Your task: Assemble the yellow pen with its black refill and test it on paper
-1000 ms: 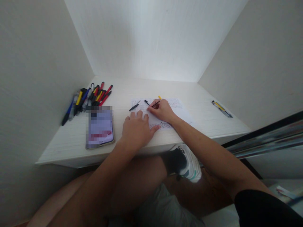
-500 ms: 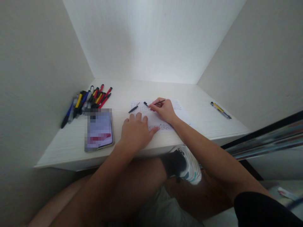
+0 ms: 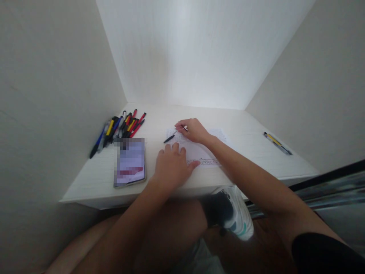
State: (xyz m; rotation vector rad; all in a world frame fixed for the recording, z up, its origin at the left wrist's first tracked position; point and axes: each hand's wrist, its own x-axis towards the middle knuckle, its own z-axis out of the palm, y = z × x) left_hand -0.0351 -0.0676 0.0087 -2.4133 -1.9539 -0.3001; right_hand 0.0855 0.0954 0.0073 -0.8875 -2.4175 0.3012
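My left hand (image 3: pixel 172 164) lies flat on a sheet of paper (image 3: pixel 199 150) covered with handwriting, fingers spread, near the front edge of the white desk (image 3: pixel 159 125). My right hand (image 3: pixel 192 129) reaches to the paper's far left corner, fingers pinched on a thin black pen refill that barely shows past them. A black pen part (image 3: pixel 170 138) lies on the paper just left of my right fingertips.
A pile of several pens (image 3: pixel 119 127), red, yellow, blue and black, lies at the desk's back left against the wall. A phone (image 3: pixel 129 161) rests face up left of my left hand. A yellow-and-grey pen (image 3: pixel 277 143) lies at the far right. Walls enclose three sides.
My right hand has moved left across the paper with the thin refill, ending over the small black piece beside the black pen part. The left hand stayed flat. The view shifted slightly.
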